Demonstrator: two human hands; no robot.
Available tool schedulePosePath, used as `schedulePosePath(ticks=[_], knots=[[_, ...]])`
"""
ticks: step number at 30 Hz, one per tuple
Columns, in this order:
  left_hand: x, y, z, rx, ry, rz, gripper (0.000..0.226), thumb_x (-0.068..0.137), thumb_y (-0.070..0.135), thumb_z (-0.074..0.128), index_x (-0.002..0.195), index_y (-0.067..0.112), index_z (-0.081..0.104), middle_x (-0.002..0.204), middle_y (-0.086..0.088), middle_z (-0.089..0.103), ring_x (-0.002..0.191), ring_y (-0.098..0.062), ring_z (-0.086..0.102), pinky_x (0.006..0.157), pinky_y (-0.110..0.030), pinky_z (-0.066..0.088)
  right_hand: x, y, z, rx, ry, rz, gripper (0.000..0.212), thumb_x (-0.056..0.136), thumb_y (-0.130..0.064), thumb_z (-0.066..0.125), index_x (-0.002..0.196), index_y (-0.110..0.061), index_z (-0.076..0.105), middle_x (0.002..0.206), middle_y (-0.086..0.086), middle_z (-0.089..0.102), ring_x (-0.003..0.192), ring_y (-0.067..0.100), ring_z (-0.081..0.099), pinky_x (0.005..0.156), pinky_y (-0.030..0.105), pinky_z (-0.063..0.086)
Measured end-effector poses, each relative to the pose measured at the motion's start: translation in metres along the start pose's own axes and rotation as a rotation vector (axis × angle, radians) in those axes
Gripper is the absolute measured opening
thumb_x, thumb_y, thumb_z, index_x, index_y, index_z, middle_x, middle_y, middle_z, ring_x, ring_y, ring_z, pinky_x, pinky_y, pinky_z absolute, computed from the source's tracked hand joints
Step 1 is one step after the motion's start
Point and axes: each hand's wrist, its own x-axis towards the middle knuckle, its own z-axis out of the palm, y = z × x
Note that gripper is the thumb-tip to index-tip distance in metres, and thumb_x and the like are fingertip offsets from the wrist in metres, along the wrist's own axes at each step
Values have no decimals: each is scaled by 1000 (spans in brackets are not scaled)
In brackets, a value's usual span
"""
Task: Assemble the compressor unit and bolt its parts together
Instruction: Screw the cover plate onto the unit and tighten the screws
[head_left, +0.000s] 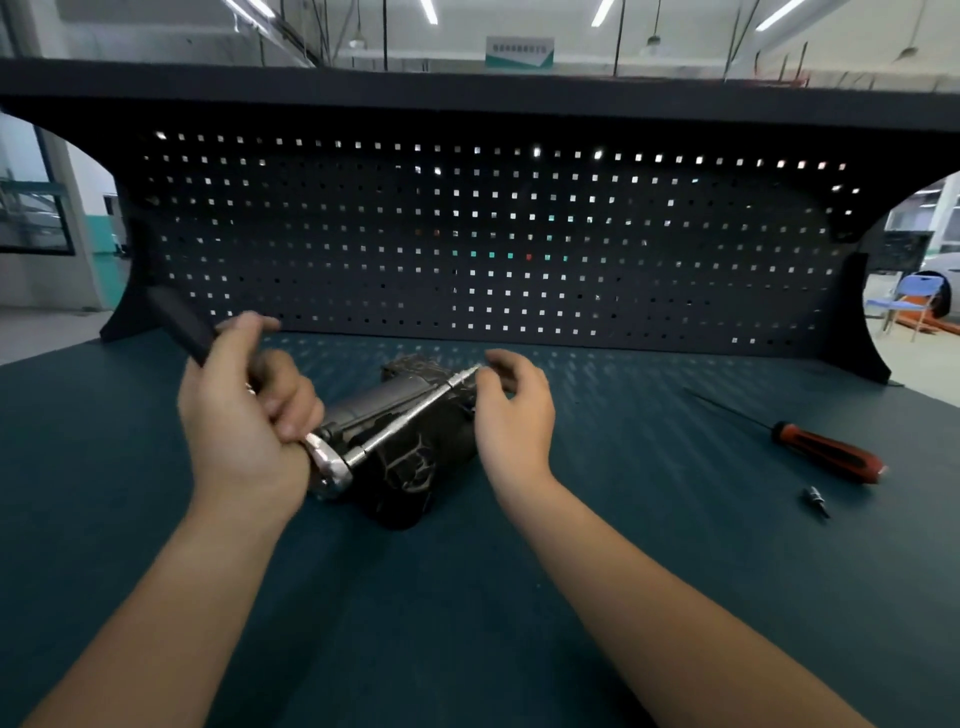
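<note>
A dark compressor unit (410, 452) with a grey cylindrical body lies on the green bench mat (467, 597), just in front of me. My left hand (244, 415) grips a ratchet wrench (327, 462) by its black handle, which sticks out up and to the left; the chrome head shows below my fingers. A chrome extension bar (415, 415) runs from the ratchet head up and right across the compressor. My right hand (511, 410) has its fingers curled round the far tip of that bar. The bolt itself is hidden.
A screwdriver (826, 452) with an orange and black handle lies on the mat at the right, and a small driver bit (815, 500) lies just in front of it. A dark pegboard (493, 244) closes off the back of the bench.
</note>
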Motion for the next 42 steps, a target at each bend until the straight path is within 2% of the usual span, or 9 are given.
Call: schedulePosePath(ticks=[6,10,15,19,23,27,31,34,42], knots=[[-41,-10,20,512,-370,725,15,89,39,56,79,32,65,71,27,61,63,10,55,63,-5,41,-26,-1,-49,-107,-179,117,11,91,-27,52,80,-28,54,93,-4,59,84,8,57,67,17,39],[-62,-29,31,640,-729,941,8,91,24,55,91,17,59,87,9,62,76,9,58,69,-2,41,-41,-3,-103,-346,-245,105,27,92,-31,50,68,-20,55,72,-4,58,62,3,51,56,11,36],[-70,-46,36,965,-1066,920,40,74,19,53,113,26,51,73,11,71,61,-4,64,50,-16,48,-59,-30,-138,-159,-784,544,70,69,-76,32,62,-13,63,54,7,64,41,14,58,37,17,39],[-77,-49,38,1114,-1190,747,61,74,31,48,134,30,33,54,10,62,50,-10,56,42,-12,31,-54,-33,-152,-75,-816,590,72,53,-79,38,62,-11,64,57,13,64,42,18,59,36,18,40],[-88,-64,35,1109,-1201,435,70,78,70,20,124,61,-32,78,9,61,84,-9,52,57,-16,31,-52,-28,-156,-51,-918,621,96,56,-84,29,88,-2,67,63,12,66,48,17,62,41,19,45],[-82,-70,33,1129,-1226,508,64,78,78,9,122,61,-35,101,13,50,95,-7,44,71,-16,30,-56,-32,-154,-46,-941,614,61,68,-72,42,70,-20,72,60,11,65,44,15,61,41,17,45],[-42,-56,25,1106,-894,528,56,83,68,22,137,54,18,110,9,54,100,-12,51,91,-33,40,-56,-28,-153,-121,-892,644,26,89,-22,49,91,-2,66,53,7,62,39,12,57,38,16,43],[18,-48,-16,1385,-381,484,55,86,45,33,123,12,57,119,-15,58,111,-33,53,95,-48,40,-59,-22,-148,-279,-813,639,28,89,-30,48,99,-10,64,53,0,57,38,10,52,37,16,39],[52,-61,-72,1095,55,-371,50,96,45,36,114,3,57,123,-21,54,106,-34,50,88,-36,34,-55,-3,-152,-688,-689,-68,22,76,-37,72,78,-16,67,62,-6,53,55,0,46,52,14,33]])
